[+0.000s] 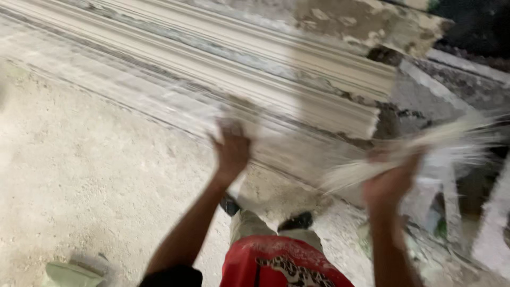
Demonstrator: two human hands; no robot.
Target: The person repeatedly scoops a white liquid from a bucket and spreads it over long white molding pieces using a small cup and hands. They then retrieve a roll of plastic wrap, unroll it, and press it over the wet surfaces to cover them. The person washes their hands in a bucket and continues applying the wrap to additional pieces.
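My left hand (231, 151) is raised at the centre, fingers closed around a blurred white clump of fibre or plaster; what it is exactly I cannot tell. My right hand (392, 178) grips a long bundle of pale fibre strands (435, 143) that fans out to the right, blurred by motion. Both hands hover just in front of a long white plaster moulding (255, 79) with ridged profile lines, lying diagonally from upper left to the right. Its right end is broken and ragged.
A dusty, plaster-covered floor (79, 175) spreads to the left. A pale green object (69, 273) lies at the bottom left. White frame pieces (494, 218) and dark gaps stand at the right. My red garment (276, 263) and dark shoes show below.
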